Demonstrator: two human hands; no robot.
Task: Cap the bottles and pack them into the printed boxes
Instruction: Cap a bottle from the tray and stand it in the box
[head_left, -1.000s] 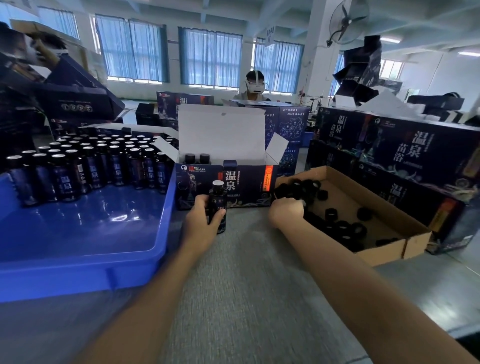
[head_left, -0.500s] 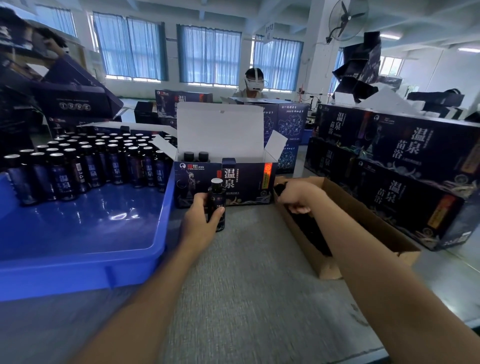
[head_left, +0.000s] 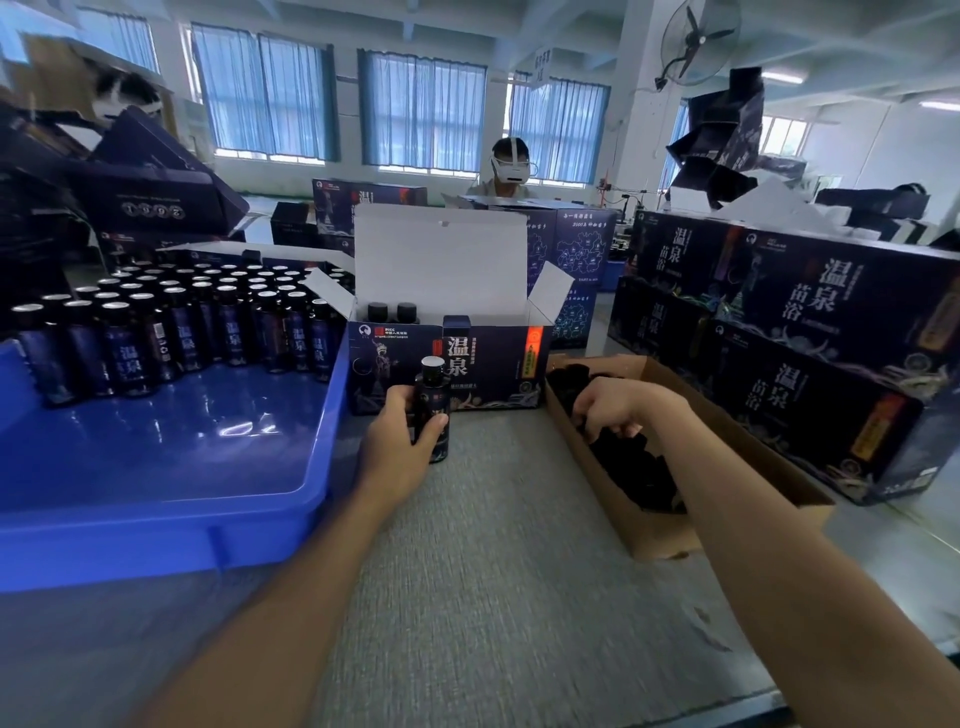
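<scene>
My left hand (head_left: 397, 447) grips a dark bottle (head_left: 434, 395) that stands upright on the grey table, its silver top without a cap. Right behind it is the open printed box (head_left: 488, 364), lid flap up, with two capped bottles (head_left: 392, 312) in its left end. My right hand (head_left: 618, 408) reaches into the brown cardboard box (head_left: 670, 540), fingers curled down among the black caps (head_left: 634, 467). Whether a cap sits in those fingers is hidden.
A blue tray (head_left: 156, 530) on the left carries several uncapped bottles (head_left: 182, 322) along its far side. Closed printed boxes (head_left: 810, 332) are stacked on the right behind the cardboard box. A person (head_left: 509, 166) sits beyond the open box.
My right hand went from the cardboard box's near-left edge to over it and now dips into the caps. The left hand keeps the bottle in the same place.
</scene>
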